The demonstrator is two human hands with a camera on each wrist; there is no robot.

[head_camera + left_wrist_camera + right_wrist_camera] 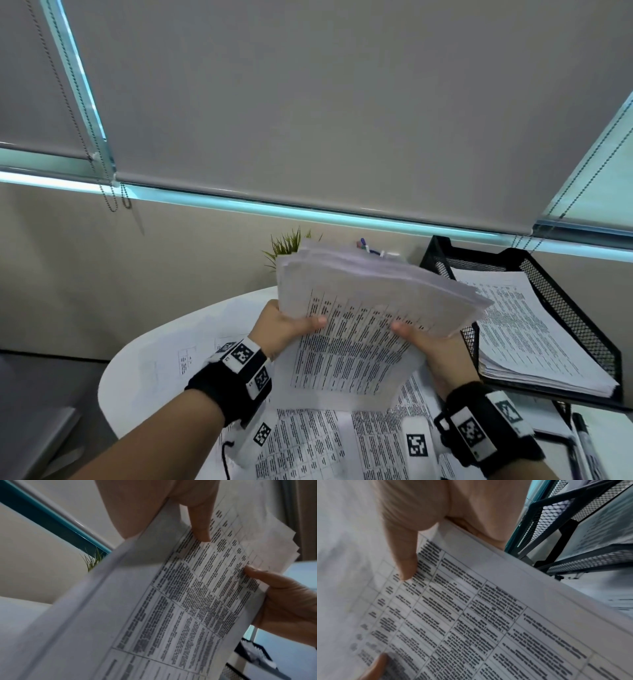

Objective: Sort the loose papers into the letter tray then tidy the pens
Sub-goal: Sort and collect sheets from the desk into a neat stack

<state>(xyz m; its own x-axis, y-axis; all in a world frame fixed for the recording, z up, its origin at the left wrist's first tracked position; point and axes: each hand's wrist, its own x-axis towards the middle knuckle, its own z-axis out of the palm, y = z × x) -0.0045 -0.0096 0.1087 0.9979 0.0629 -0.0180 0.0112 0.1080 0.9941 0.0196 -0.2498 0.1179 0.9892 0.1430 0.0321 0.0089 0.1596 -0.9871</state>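
With left hand (287,325) and right hand (424,339) each grasping the stack (370,308), square its fanned edges, then lower it flat into the tray (561,301).

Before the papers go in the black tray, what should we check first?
1. Both hands hold the stack: ok. The left hand and right hand grip the paper stack with thumbs on top.
2. Stack edges squared: not ok, the sheets fan out at the far end.
3. Room in the letter tray: ok, though a pile already lies inside.
4. All loose papers gathered: not ok, printed sheets lie on the table.
5. Path to the tray clear: cannot tell.
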